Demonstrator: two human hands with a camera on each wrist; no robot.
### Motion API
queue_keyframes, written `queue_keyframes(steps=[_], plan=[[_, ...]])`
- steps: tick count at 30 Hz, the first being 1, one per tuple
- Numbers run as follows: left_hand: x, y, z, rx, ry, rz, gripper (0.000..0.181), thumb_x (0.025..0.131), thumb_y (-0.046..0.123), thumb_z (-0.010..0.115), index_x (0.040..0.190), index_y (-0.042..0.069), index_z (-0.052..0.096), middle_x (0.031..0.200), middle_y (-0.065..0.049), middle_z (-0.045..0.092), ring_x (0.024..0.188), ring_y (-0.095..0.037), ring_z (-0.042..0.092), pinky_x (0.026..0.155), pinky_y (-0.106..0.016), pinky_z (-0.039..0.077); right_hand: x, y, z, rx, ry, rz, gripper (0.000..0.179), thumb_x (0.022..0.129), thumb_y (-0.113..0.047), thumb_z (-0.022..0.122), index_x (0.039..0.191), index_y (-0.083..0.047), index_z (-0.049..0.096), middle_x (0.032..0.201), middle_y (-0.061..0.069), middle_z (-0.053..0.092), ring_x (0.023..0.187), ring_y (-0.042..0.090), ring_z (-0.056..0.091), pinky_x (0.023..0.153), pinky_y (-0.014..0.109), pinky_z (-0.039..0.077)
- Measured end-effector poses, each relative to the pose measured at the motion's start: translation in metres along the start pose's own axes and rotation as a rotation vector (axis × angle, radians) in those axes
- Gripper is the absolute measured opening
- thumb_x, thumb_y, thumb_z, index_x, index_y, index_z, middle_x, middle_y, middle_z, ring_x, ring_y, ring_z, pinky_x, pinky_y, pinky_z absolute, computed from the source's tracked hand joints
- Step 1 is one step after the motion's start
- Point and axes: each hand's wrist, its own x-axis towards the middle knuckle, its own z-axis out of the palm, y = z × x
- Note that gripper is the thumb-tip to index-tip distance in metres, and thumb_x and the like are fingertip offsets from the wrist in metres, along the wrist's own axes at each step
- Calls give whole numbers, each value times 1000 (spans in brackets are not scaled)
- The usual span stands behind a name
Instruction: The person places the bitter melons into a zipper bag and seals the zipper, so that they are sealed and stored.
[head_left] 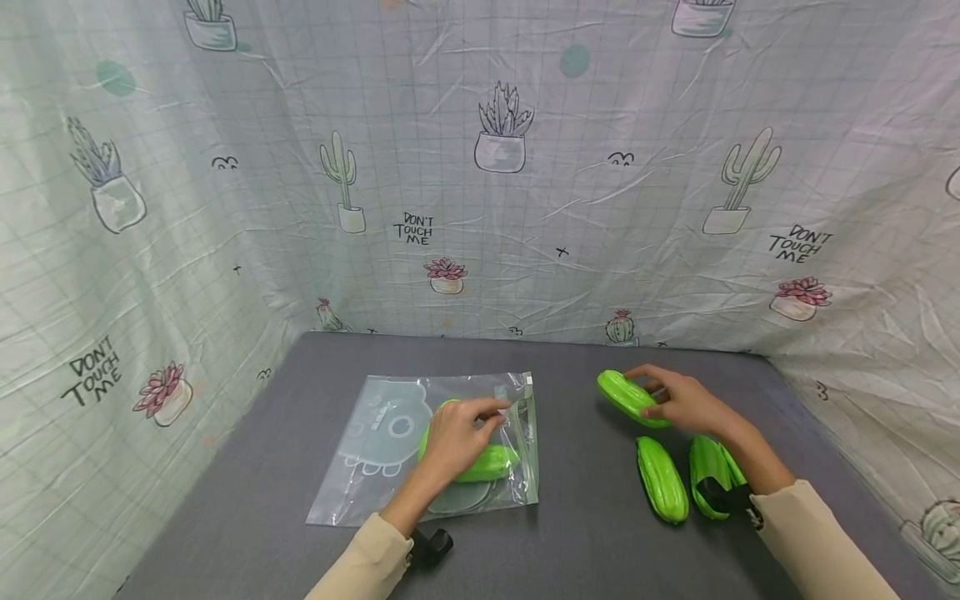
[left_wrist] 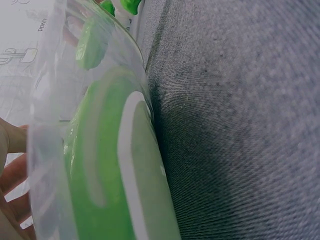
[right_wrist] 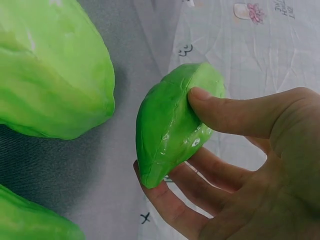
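A clear zip bag (head_left: 337,492) with a pale cartoon print lies flat at left of centre. Inside it shows bright green, ridged gourd (head_left: 491,464), partly covered by my left hand (head_left: 457,437). That hand hovers over the bag's right half, thumb and index finger apart near its zip edge. From the left wrist, its fingers (left_wrist: 17,172) appear loose beside the raised film. My right hand (head_left: 686,404) grips another ridged green gourd (head_left: 626,396), held tilted to the right of the bag. The thumb presses one side of this gourd (right_wrist: 175,115), fingers supporting the other.
A loose green gourd (head_left: 663,481) lies on the dark grey table (head_left: 577,542) below my right hand. More gourds (head_left: 707,467) lie beside it, partly under my right forearm. A cactus-printed curtain (head_left: 555,208) encloses the table's back and sides.
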Motion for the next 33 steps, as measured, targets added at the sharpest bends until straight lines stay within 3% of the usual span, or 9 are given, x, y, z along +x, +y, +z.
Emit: queue_keyframes(steps=[8, 18, 33], plan=[[0, -1, 1, 2, -2, 7, 22, 89, 18, 81, 110, 27, 81, 91, 10, 81, 61, 3, 55, 49, -19, 32, -2, -1, 4, -29, 11, -10, 59, 93, -10, 75, 148, -11, 52, 139, 32, 58, 118, 48, 64, 84, 47, 60], [-1, 0, -1, 1, -9, 7, 22, 90, 19, 80, 111, 26, 81, 92, 9, 81, 63, 2, 58, 50, -19, 33, -5, -7, 14, -17, 15, -14, 58, 92, -10, 76, 146, -13, 54, 140, 30, 58, 117, 47, 65, 83, 46, 60], [-1, -2, 2, 13, -11, -6, 22, 90, 20, 80, 110, 29, 81, 91, 12, 81, 64, 1, 61, 49, -20, 31, -8, -16, 29, -67, -3, -93, 55, 91, -14, 77, 143, -17, 58, 138, 23, 64, 114, 41, 66, 87, 51, 58]])
